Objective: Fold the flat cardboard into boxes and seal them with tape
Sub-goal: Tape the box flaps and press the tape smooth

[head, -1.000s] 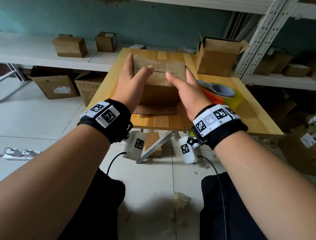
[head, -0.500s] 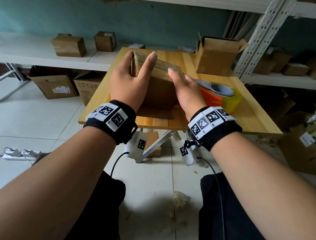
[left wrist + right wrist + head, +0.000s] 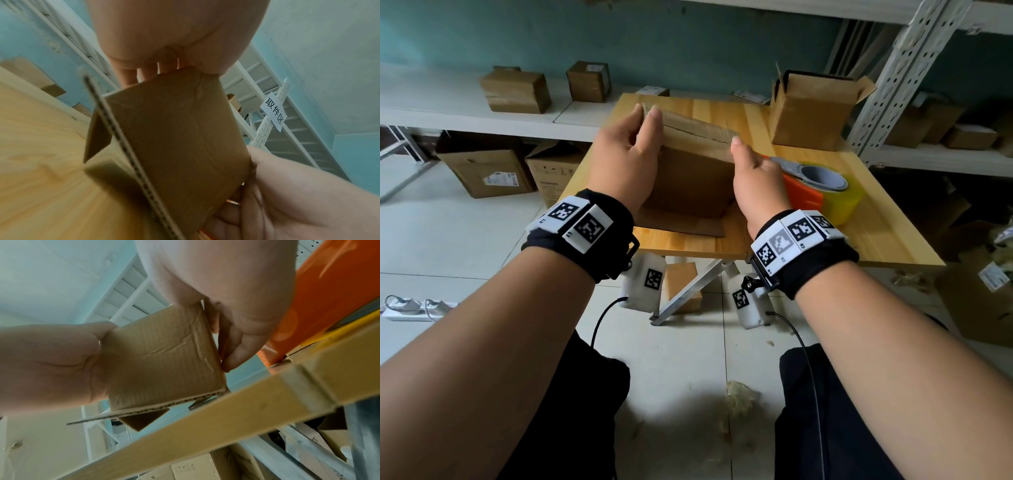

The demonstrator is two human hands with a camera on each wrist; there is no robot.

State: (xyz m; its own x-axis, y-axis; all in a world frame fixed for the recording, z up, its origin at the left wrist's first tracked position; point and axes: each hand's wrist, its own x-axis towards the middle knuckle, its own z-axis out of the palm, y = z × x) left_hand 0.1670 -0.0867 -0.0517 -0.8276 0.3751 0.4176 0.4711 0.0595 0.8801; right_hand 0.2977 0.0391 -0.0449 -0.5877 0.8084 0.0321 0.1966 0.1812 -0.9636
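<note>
**A half-made box is held up over the table by two hands**

A small brown cardboard box (image 3: 693, 178) is held between both hands, just above the near part of the wooden table (image 3: 887, 236). The box is tipped, with its top leaning away from the person. Its bottom flaps (image 3: 681, 224) are hanging loose below it, close to the table top.

The left side of the box is gripped by the left hand (image 3: 625, 164). The thumb is laid on the near face and the fingers are wrapped over the top left corner. From the left wrist view, the fingers can be seen behind the top edge of the box (image 3: 174, 129).

The right side of the box is gripped by the right hand (image 3: 755, 181). The thumb is pointed up along the right edge, and the other fingers are curled round the far side. This is shown more clearly in the right wrist view, where the box (image 3: 162, 360) is squeezed between both palms.

A tape dispenser (image 3: 818, 192) with orange and yellow parts is set on the table just to the right of the right hand. An open cardboard box (image 3: 811, 116) is stood at the far right corner of the table. More boxes are kept on the white shelf (image 3: 448, 106) behind and on the floor below it.
</note>
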